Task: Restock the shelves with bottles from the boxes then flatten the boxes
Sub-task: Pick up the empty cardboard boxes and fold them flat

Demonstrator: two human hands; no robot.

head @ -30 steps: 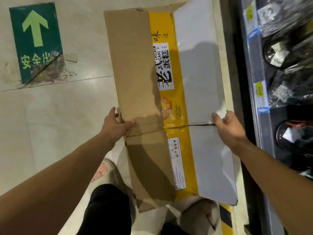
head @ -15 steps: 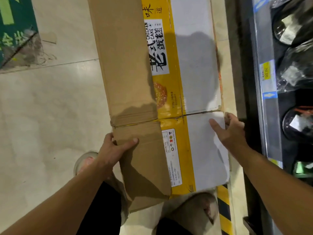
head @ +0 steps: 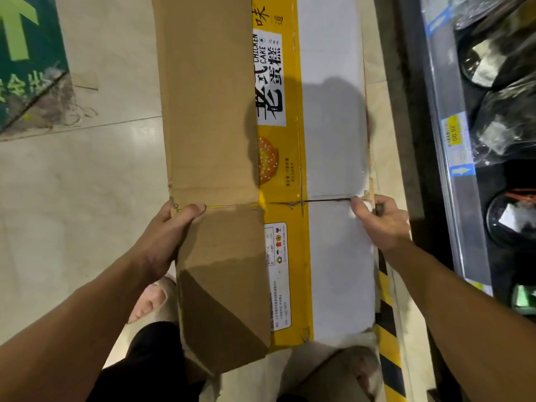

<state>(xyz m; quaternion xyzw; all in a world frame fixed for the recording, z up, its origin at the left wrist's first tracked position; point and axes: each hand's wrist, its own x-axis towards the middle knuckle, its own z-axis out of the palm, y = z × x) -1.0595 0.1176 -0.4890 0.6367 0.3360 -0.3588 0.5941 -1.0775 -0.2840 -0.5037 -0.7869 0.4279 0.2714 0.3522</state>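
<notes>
A flattened cardboard box [head: 220,117], brown, yellow and white with "CHICKEN CAKE" print, is held out flat in front of me above the floor. My left hand [head: 171,230] grips its left edge at the crease line, thumb on top. At the right edge, on the same crease, my right hand [head: 380,219] holds the box with the thumb on the white panel and fingers curled round the edge. No bottles are visible.
A metal shelf edge [head: 452,158] with price tags runs along the right, with dark plastic-wrapped goods [head: 504,123] on it. A green floor sign [head: 26,53] with an arrow lies at top left. Yellow-black hazard tape [head: 388,329] marks the floor beside the shelf. My feet stand below the box.
The box has shifted toward me and slightly left in view. Both hands slid from the lower flap up to the crease line and now grip its two ends.
</notes>
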